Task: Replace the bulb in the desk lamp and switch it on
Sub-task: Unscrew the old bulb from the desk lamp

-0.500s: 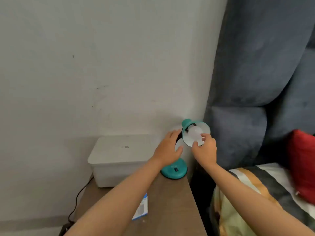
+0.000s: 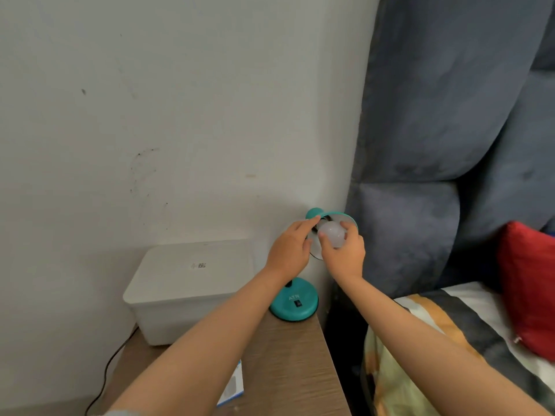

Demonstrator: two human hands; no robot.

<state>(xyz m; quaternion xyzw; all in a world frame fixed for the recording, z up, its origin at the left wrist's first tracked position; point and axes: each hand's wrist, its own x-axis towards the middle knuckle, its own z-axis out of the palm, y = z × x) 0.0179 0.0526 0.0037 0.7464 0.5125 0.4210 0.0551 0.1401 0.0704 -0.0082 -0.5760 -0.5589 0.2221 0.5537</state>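
White plastic box [image 2: 189,283] sits leftmost on the worktop [image 2: 288,364], near the teal lamp base [image 2: 294,301] with its switch. Above it, the left hand [image 2: 289,250] has slid up to clamp the lamp's neck and shade [image 2: 339,219], bracing it. The right hand [image 2: 345,253], closed around the white bulb [image 2: 332,237], has wrapped further over it than half a second ago, probably mid-twist, though whether it is loosening or tightening is unclear. Switching on remains.
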